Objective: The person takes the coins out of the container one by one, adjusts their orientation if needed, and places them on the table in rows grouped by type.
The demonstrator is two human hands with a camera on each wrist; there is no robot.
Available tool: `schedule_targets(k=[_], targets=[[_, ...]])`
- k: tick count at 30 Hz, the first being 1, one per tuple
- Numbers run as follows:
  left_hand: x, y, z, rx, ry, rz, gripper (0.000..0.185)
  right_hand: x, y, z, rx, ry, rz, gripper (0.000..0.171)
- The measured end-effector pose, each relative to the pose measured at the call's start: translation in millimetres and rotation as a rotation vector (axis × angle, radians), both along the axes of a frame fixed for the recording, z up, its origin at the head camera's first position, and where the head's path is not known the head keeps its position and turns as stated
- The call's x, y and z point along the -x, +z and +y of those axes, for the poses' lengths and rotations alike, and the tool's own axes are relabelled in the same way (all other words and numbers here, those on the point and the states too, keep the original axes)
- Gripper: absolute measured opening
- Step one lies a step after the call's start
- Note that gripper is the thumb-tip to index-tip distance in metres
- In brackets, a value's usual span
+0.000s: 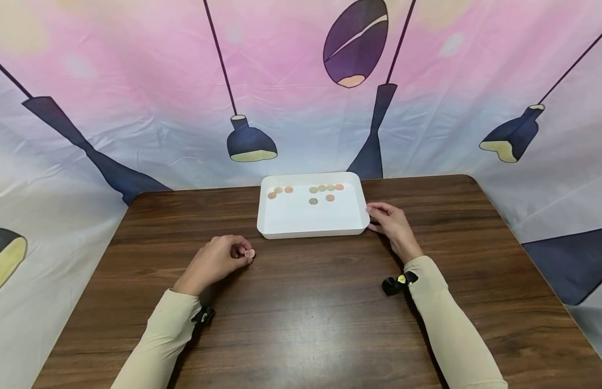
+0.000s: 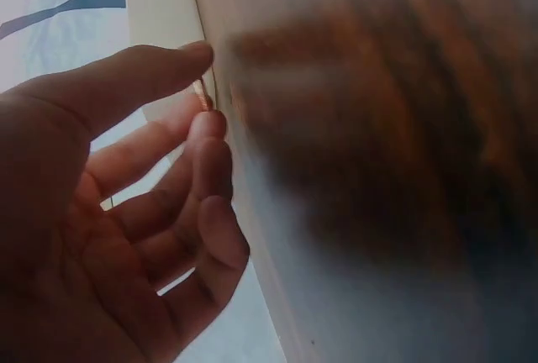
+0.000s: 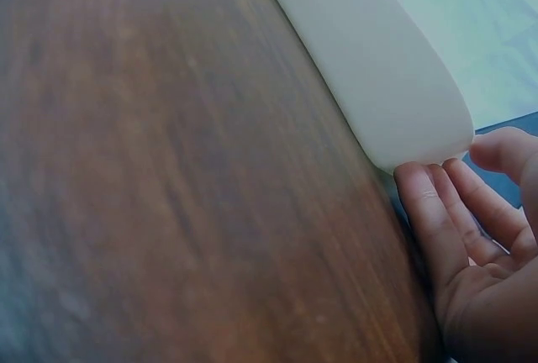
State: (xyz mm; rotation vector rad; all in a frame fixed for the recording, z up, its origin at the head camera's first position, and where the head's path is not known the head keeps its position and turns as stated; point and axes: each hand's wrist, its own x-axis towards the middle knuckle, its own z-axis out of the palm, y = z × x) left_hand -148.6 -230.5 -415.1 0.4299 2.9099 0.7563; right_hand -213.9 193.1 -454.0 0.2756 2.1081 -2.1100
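L hand (image 1: 218, 261) pinches coin (image 1: 249, 253), on edge

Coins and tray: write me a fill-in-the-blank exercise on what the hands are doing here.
1. The left hand pinches a single ____ between thumb and fingertips.
2. The right hand touches the near right corner of the white ____.
3. The coins in the tray lie toward its ____ edge.
4. The tray stands on a ____ table with a wood grain.

Missing words: coin; tray; far; brown
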Motion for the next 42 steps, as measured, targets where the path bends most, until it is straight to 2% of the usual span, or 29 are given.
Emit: schedule_targets(k=[6,16,31,37,42], targets=[[-0.5,0.6,-1.4,0.01,0.006,-0.039,0.011,0.3,0.0,0.6,-0.002,-0.005,-0.006,0.04],[0.9,-2.9,-2.3,-0.028,0.007,-0.084,0.011,0.5,-1.1,1.3,-0.016,0.013,-0.001,0.042],[1.9,2.9,0.8,0.038,0.023,-0.091,0.013,-0.1,-0.7,2.4,-0.013,0.029,0.007,0.043],[3.8,13.9,11.3,0.046,0.032,-0.079,0.012,-0.3,-0.8,2.8,-0.007,0.031,0.002,0.044],[10.4,35.4,37.4,-0.087,-0.03,-0.041,0.022,1.1,1.8,4.3,-0.017,0.037,-0.009,0.044]])
